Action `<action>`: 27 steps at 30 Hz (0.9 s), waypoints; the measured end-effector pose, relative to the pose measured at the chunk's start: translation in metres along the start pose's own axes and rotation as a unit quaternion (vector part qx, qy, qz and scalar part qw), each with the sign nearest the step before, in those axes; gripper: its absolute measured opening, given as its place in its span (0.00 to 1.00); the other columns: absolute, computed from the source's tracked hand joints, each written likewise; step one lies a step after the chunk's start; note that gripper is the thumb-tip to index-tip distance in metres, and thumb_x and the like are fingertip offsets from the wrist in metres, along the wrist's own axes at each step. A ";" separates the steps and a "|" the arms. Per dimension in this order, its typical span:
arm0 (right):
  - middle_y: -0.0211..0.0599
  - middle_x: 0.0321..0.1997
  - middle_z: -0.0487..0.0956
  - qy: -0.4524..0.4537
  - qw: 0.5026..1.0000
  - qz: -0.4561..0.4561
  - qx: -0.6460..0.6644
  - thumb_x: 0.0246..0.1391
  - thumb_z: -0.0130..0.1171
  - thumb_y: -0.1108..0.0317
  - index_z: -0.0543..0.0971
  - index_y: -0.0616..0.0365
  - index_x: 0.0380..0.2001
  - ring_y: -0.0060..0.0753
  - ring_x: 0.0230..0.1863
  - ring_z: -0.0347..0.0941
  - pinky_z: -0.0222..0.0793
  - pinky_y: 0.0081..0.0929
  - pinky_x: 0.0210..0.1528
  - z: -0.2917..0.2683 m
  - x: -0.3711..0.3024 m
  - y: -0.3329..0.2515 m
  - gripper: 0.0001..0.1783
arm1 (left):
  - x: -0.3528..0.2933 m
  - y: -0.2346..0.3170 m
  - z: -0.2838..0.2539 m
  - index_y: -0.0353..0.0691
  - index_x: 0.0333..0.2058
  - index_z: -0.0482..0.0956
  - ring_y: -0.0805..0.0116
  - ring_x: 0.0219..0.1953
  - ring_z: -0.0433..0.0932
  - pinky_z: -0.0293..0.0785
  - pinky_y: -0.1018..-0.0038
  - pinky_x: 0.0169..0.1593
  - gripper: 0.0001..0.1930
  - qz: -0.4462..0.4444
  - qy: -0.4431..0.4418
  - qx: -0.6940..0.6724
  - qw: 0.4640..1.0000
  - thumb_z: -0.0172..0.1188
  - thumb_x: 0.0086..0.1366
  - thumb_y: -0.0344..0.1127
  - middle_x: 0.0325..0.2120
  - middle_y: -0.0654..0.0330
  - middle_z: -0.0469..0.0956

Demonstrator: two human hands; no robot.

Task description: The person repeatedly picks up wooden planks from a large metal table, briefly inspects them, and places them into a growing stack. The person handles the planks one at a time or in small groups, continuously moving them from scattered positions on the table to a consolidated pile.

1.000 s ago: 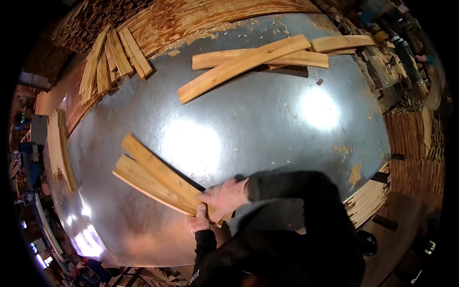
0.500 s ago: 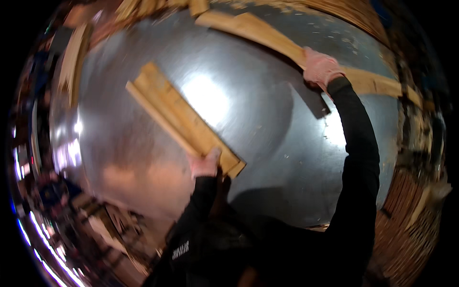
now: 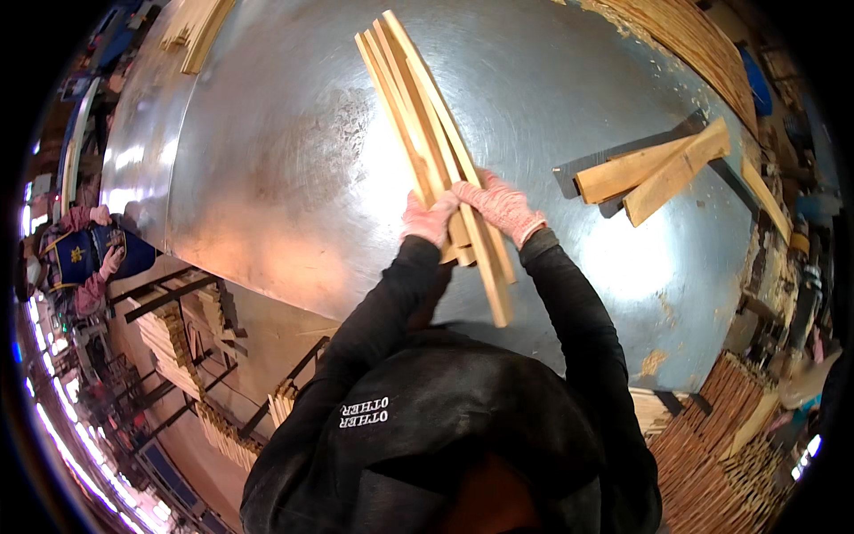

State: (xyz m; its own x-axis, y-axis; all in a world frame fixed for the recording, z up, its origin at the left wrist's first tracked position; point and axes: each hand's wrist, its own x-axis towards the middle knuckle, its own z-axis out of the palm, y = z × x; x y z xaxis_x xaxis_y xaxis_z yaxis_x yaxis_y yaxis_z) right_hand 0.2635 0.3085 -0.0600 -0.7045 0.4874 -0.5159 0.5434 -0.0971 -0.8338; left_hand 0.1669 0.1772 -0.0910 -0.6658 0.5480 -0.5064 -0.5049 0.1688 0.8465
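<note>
A bundle of several pale wooden strips (image 3: 411,107) stands out ahead of me over the grey metal table (image 3: 294,151), tilted with its far end leaning left. My left hand (image 3: 429,219), in a pinkish knitted glove, grips the bundle's near part from the left. Gloved alike, my right hand (image 3: 500,206) is closed round the right-hand strips, its fingers meeting the left hand. The near ends of the strips stick out unevenly below both hands. To the right, two short wooden boards (image 3: 672,178) lie crossed near a dark flat bar (image 3: 656,142).
More strips (image 3: 203,36) are stacked at the far left of the table. A thick stack of wood (image 3: 672,40) and shavings line the far right edge. At left a co-worker (image 3: 84,254) wears a blue apron. Racks of strips (image 3: 173,347) stand lower left, piled slats (image 3: 712,445) lower right.
My right hand has come from the boards at the right to the bundle and now grips strips there. The bundle has turned more upright, and both hands are together on it.
</note>
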 end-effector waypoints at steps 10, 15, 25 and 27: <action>0.54 0.45 0.79 0.005 0.988 0.025 0.150 0.54 0.60 0.47 0.77 0.71 0.45 0.37 0.47 0.75 0.70 0.26 0.49 0.152 0.048 -0.009 0.32 | 0.015 0.065 -0.154 0.31 0.62 0.58 0.53 0.59 0.70 0.67 0.64 0.60 0.48 0.010 -0.029 0.472 0.881 0.69 0.49 0.53 0.56 0.40 0.69; 0.49 0.46 0.81 0.046 0.994 0.039 0.090 0.54 0.56 0.45 0.77 0.71 0.48 0.38 0.49 0.77 0.69 0.29 0.54 0.119 0.042 -0.109 0.35 | -0.011 0.069 -0.151 0.25 0.65 0.50 0.46 0.61 0.67 0.63 0.64 0.64 0.53 0.085 -0.018 0.436 0.896 0.67 0.53 0.54 0.60 0.37 0.65; 0.59 0.50 0.78 0.014 0.969 0.027 -0.246 0.62 0.35 0.35 0.58 0.59 0.67 0.54 0.54 0.75 0.67 0.41 0.57 0.144 0.001 -0.040 0.43 | -0.030 0.089 -0.116 0.28 0.68 0.39 0.45 0.64 0.62 0.61 0.62 0.65 0.64 0.073 -0.028 0.475 0.876 0.71 0.46 0.56 0.62 0.37 0.59; 0.56 0.55 0.75 -0.129 0.947 0.054 -0.290 0.65 0.40 0.48 0.58 0.57 0.68 0.48 0.54 0.75 0.68 0.39 0.57 0.129 -0.001 -0.059 0.34 | -0.022 0.112 -0.109 0.30 0.69 0.36 0.45 0.65 0.61 0.61 0.61 0.65 0.64 0.047 -0.014 0.529 0.847 0.70 0.47 0.57 0.63 0.37 0.58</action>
State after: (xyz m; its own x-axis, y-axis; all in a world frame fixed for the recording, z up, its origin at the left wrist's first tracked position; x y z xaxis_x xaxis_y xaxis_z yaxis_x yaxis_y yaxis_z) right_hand 0.1732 0.2023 -0.0359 -0.6780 0.2672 -0.6848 0.7253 0.3946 -0.5641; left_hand 0.0653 0.0952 -0.0030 -0.6547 0.6161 -0.4379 0.3339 0.7555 0.5637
